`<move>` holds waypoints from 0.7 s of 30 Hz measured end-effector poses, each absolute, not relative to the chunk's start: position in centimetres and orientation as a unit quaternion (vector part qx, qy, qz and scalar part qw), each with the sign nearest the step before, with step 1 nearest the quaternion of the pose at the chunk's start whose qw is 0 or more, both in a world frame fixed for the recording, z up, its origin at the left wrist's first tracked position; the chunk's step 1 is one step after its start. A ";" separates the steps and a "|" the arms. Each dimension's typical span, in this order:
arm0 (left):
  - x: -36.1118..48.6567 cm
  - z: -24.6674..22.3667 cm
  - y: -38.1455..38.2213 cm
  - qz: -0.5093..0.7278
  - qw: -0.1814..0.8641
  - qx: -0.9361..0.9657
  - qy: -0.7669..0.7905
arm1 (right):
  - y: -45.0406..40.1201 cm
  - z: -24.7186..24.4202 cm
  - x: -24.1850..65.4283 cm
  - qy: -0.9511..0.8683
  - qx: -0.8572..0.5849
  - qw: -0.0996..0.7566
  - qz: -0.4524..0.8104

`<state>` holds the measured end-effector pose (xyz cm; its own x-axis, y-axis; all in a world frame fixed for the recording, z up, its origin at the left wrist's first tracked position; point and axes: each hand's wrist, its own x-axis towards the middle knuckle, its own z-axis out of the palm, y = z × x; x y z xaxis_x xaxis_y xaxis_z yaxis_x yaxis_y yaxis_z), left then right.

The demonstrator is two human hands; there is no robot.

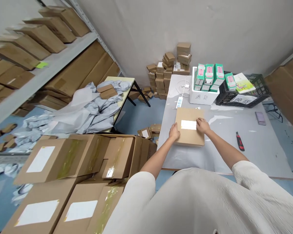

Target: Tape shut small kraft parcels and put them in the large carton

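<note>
A flat brown cardboard box (190, 138) lies on the grey-covered table (221, 148) in front of me, with a white label (188, 124) on its top face. My left hand (174, 132) is closed around the box's left edge, thumb on top. At the label's right end, my right hand (202, 125) has its fingers curled and pressed together on the label's edge. A red and black utility knife (239, 141) lies to the right of the box.
Behind the box stand a white bin (203, 99) of green boxes and a black crate (246, 100). Large cartons (85, 191) crowd my left side. Small boxes (161, 81) are piled by the wall. Grey plastic bags (92, 107) cover a side table.
</note>
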<state>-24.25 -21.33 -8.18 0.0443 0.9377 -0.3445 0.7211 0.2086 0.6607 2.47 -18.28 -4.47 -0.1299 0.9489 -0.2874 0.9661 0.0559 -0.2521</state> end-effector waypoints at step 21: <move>-8.0 -6.6 -22.3 0.079 0.339 0.685 0.640 | -24.0 -3.9 20.0 0.689 0.713 0.008 -0.130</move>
